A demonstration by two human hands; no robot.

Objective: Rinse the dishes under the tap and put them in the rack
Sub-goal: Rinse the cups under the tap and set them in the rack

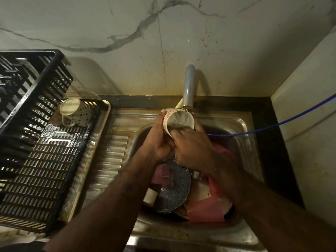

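While water runs from the tap (188, 88), the left hand (160, 140) grips a cup (179, 120) (red-patterned) under the spout at twelve o'clock; right hand (192, 148) fingers curl over its rim. A spotted mug (76, 113) lies in the rack (41, 135) at nine o'clock.

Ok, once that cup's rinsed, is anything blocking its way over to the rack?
Nothing visible does. The cup, held in both hands under the tap, has only the bare drainboard between it and the rack, where one spotted mug lies.
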